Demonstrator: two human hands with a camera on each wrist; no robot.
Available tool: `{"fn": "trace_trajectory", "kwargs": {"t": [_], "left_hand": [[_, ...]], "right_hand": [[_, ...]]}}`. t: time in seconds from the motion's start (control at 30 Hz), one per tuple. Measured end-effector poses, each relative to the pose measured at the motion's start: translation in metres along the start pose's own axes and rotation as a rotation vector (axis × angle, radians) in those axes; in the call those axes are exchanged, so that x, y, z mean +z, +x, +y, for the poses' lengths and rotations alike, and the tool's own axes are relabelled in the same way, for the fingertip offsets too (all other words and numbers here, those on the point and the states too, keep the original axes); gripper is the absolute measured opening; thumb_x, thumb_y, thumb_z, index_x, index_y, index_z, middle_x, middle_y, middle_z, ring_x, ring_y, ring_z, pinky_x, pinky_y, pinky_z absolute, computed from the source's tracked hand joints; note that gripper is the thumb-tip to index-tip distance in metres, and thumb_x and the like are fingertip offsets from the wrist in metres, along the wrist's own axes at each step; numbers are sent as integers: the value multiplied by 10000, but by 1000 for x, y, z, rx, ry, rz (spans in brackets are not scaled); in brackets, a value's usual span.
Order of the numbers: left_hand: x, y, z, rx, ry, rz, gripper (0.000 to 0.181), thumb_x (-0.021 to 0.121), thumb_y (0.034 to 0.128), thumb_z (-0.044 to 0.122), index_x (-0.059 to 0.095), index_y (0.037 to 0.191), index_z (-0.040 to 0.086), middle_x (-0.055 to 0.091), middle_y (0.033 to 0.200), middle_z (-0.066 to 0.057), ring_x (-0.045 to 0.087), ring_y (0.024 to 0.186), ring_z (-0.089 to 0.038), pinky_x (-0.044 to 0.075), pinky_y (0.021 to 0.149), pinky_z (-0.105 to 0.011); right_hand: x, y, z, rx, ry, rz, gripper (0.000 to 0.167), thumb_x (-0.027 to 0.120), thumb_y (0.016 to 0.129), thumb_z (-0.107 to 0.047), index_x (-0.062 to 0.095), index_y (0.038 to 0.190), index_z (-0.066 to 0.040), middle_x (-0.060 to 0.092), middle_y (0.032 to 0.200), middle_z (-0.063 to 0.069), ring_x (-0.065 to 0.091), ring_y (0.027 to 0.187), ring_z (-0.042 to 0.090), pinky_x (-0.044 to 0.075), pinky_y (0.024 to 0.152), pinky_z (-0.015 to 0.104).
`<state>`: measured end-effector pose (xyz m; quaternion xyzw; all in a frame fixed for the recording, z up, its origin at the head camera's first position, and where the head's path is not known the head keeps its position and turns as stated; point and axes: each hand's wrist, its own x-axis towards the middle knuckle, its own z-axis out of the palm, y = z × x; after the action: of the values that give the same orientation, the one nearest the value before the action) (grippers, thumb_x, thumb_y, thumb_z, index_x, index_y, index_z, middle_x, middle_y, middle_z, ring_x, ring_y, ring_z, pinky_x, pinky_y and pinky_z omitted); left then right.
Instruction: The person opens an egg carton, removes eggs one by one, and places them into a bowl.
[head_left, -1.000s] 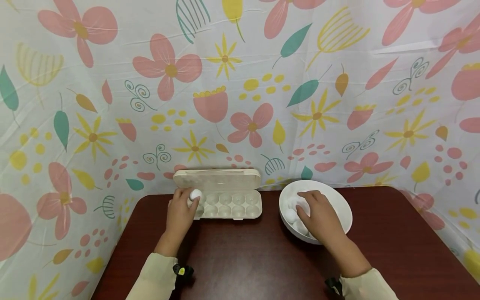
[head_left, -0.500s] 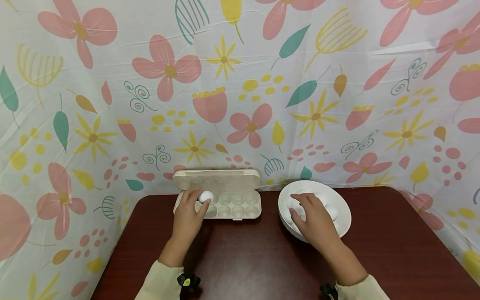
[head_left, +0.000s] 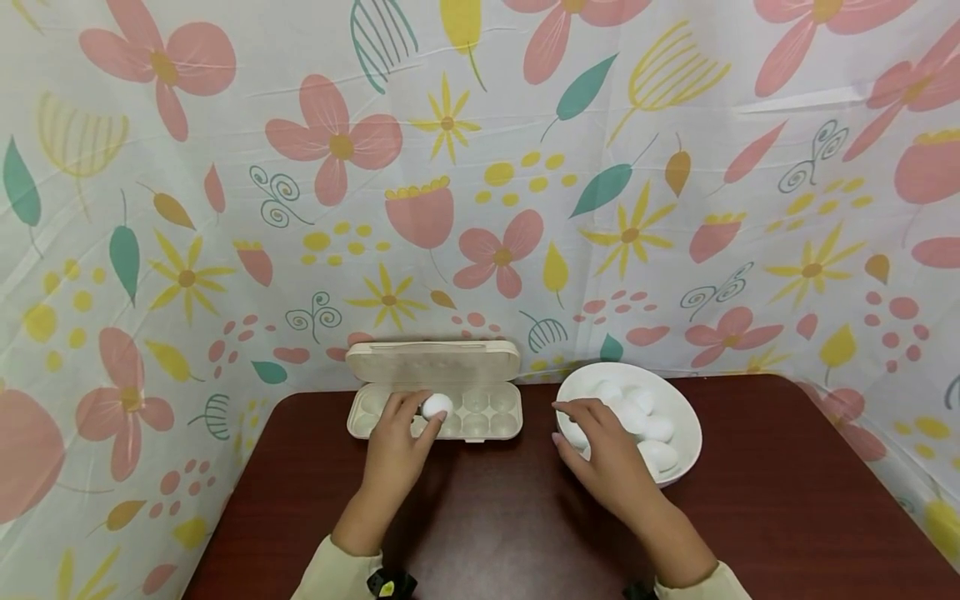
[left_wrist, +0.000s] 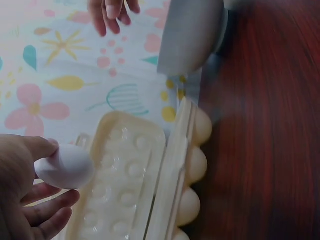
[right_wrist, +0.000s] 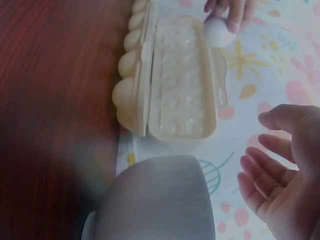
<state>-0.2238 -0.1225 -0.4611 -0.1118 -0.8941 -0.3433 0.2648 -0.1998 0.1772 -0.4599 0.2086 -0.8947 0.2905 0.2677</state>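
In the head view my left hand (head_left: 396, 450) pinches a white egg (head_left: 437, 407) between thumb and fingers. It holds the egg over the middle of an open cream egg carton (head_left: 435, 364); the left wrist view shows the same egg (left_wrist: 65, 167) in the fingertips. The carton cups visible beside the hand look bare; some are hidden behind it. To the right, my right hand (head_left: 611, 458) hovers over the near left side of a white bowl (head_left: 688, 425) with several white eggs (head_left: 658, 456). Its fingers are spread and loosely bent, with nothing in them in the right wrist view.
Carton and bowl stand apart near the back of a dark red-brown table (head_left: 495, 525). Directly behind them hangs a flowered cloth (head_left: 480, 167). The carton's raised lid leans toward the cloth.
My left hand has moved right along the carton, carrying the egg from its left end to the middle. The right hand has drawn back left and toward me, uncovering more eggs in the bowl.
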Motion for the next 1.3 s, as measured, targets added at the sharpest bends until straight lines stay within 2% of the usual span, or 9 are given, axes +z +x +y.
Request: {"fn": "trace_trajectory", "kwargs": {"t": [0.27,0.4,0.6,0.73,0.93,1.17,1.3], "left_hand": [[-1,-5,22,8,-50,-43,346,769,908,266,688,1224,150,619,1125,-6,658,973,-164,586,775,-356],[1,-6,31,36,-61,-55,338,763,912,278,687,1225,173,616,1128,5,656,981,-142,583,794,-341],[1,-9,40,73,-74,-49,357,775,901,273,697,1227,152,630,1125,7,663,996,-144,579,816,-342],[3,-11,46,106,-94,-50,345,786,890,277,707,1201,150,639,1117,10,665,1003,-136,577,824,-333],[8,-16,54,148,-134,-85,341,789,884,293,706,1192,172,636,1111,40,652,993,-86,566,820,-286],[15,-19,61,145,-165,-95,349,792,877,308,710,1188,171,640,1121,41,653,992,-79,571,813,-281],[21,-20,65,160,-180,-97,332,775,893,317,705,1189,186,636,1117,54,643,994,-69,564,809,-268]], "right_hand": [[7,-1,-13,-67,23,-4,471,810,841,-160,648,1283,-144,620,1169,-14,613,1043,112,479,910,256],[11,-2,-20,-81,53,-23,497,818,841,-167,635,1303,-150,608,1203,-25,612,1060,106,492,917,253],[14,-2,-27,-99,83,-40,555,821,845,-174,598,1353,-191,587,1247,-47,608,1086,89,511,921,272],[16,-2,-31,-125,117,-37,606,824,837,-153,571,1387,-190,575,1281,-37,621,1092,123,491,941,206],[19,-3,-35,-150,166,-43,624,819,845,-146,555,1410,-178,565,1334,11,604,1178,161,399,1046,125],[19,-4,-35,-152,183,-34,565,828,837,-156,599,1353,-124,571,1319,17,597,1186,168,376,1063,108],[19,-3,-34,-152,182,-30,556,829,836,-159,603,1343,-131,576,1310,16,601,1175,168,374,1062,106]]}}
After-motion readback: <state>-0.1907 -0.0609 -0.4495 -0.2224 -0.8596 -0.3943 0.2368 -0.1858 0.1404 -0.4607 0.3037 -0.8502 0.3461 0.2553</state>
